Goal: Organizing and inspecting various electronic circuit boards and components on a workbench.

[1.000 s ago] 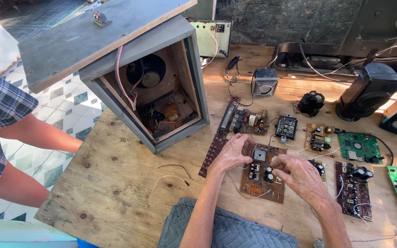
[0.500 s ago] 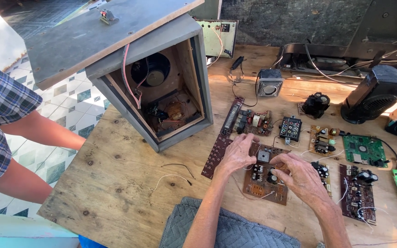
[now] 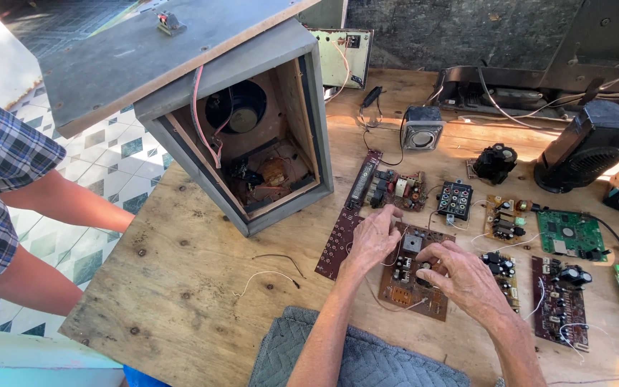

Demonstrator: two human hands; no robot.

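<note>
Head view shows left hand [image 3: 372,240] and right hand [image 3: 467,281] resting unclenched on the brown circuit board [image 3: 411,276] right of the opened speaker cabinet [image 3: 245,143], fingertips probing its components.

We see a rough, matt plywood table [image 3: 180,287] with dark knots in it. The brown circuit board [image 3: 415,283] under the left hand [image 3: 372,240] and the right hand [image 3: 467,279] looks dull and bumpy with little parts. The green circuit board [image 3: 571,234] is smooth and a bit shiny. The open speaker box [image 3: 252,136] is raw wood inside and flat grey paint outside. The small speaker [image 3: 422,129] has a shiny metal look. The grey quilted cloth [image 3: 367,358] looks soft. The black speaker [image 3: 589,143] is matt plastic.
</note>
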